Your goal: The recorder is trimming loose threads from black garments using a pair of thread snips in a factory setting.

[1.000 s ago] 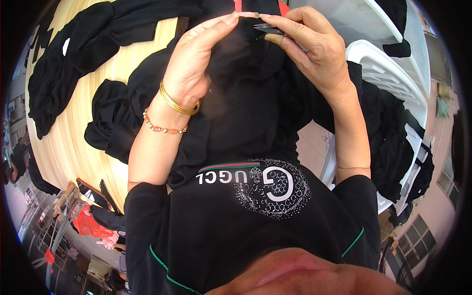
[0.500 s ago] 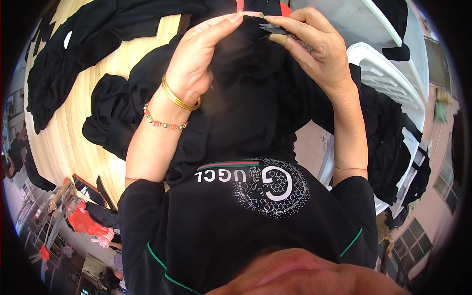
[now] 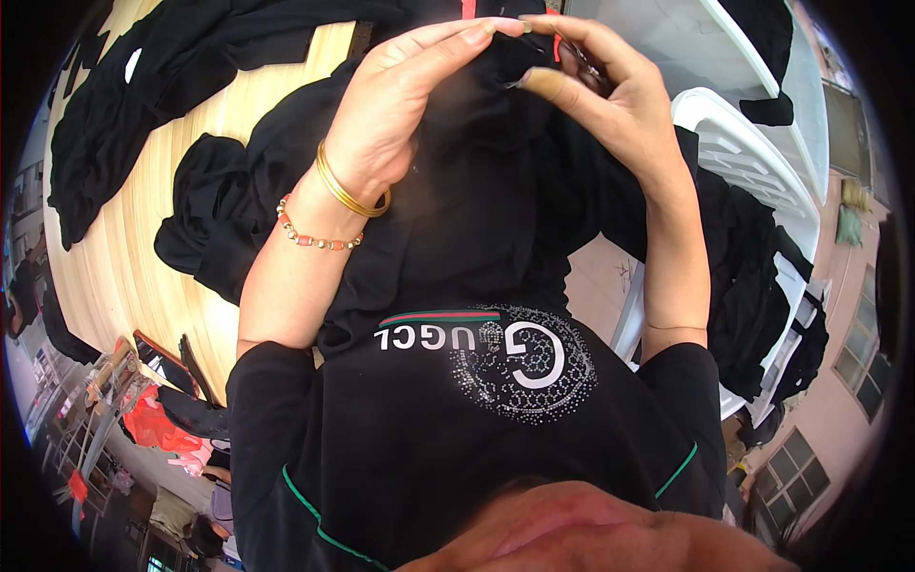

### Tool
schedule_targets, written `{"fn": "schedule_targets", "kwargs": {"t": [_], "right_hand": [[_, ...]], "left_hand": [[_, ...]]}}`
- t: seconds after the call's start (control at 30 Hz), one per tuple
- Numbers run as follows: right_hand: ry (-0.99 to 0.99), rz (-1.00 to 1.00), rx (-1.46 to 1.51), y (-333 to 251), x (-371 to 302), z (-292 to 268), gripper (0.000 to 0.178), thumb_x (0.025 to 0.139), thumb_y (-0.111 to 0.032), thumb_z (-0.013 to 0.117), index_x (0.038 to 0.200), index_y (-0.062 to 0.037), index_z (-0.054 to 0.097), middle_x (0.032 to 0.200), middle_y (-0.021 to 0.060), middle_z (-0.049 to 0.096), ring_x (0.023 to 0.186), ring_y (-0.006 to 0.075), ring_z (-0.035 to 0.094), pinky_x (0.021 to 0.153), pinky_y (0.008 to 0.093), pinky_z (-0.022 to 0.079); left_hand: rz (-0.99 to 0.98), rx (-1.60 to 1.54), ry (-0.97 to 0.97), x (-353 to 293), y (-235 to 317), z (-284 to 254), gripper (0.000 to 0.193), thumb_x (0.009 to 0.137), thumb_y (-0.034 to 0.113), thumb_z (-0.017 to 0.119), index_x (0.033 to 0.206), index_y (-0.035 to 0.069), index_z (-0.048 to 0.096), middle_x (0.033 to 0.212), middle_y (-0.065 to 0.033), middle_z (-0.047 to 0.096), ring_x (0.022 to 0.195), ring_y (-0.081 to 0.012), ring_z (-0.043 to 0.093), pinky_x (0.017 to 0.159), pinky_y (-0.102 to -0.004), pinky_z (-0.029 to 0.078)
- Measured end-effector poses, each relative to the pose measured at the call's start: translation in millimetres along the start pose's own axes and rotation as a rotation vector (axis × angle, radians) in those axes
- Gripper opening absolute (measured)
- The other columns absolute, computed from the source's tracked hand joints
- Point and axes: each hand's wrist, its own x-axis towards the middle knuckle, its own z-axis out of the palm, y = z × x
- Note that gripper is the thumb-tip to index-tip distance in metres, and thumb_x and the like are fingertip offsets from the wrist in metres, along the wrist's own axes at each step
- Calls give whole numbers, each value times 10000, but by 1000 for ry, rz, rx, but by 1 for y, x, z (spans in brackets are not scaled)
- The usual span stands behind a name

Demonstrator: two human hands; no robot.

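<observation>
Black cloth, apparently a garment, spreads over the table edge and down my front. My left hand is closed on its far edge, thumb pressed to the fingers. Opposite it, my right hand keeps small metal thread snips tucked against the palm; the fingers partly hide them. Its index fingertip meets the left fingertips at the cloth, while the thumb, with a tan covering on its tip, stands apart from the index finger. A red strip shows just beyond the left fingers.
More black cloth lies across the light wooden table on the left. To the right stand a white plastic chair or basket heaped with black pieces and a pale translucent bin wall.
The snips' blades, which pointed toward the cloth between right thumb and index finger, are now drawn back into the palm. The right thumb and index finger have spread; the left fingertips shifted slightly right.
</observation>
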Motion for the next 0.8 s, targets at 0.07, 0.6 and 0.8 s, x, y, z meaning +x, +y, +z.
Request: {"fn": "schedule_targets", "kwargs": {"t": [0.07, 0.6, 0.8], "right_hand": [[-43, 129, 54, 4, -1, -3, 158, 882, -116, 727, 941, 22, 676, 770, -28, 593, 701, 32, 507, 642, 196, 406], [32, -131, -1, 1, -2, -20, 324, 865, -23, 714, 1187, -22, 679, 938, -28, 563, 765, 52, 464, 670, 181, 367], [1, -219, -118, -2, 0, -12, 364, 795, -69, 791, 1153, -70, 723, 917, -10, 577, 698, 48, 464, 594, 183, 351]], "left_hand": [[-3, 20, -32, -1, 3, 0, 283, 991, 144, 572, 1217, 2, 666, 1155, -55, 695, 1066, -109, 636, 982, -233, 453], [-47, 1, -57, -9, 14, -15, 255, 958, 94, 628, 1192, 4, 674, 1115, -58, 713, 1049, -113, 655, 966, -224, 463], [26, 59, -59, -11, 7, -5, 246, 966, 110, 619, 1173, -8, 677, 1081, -31, 709, 983, -70, 647, 895, -196, 488]]}}
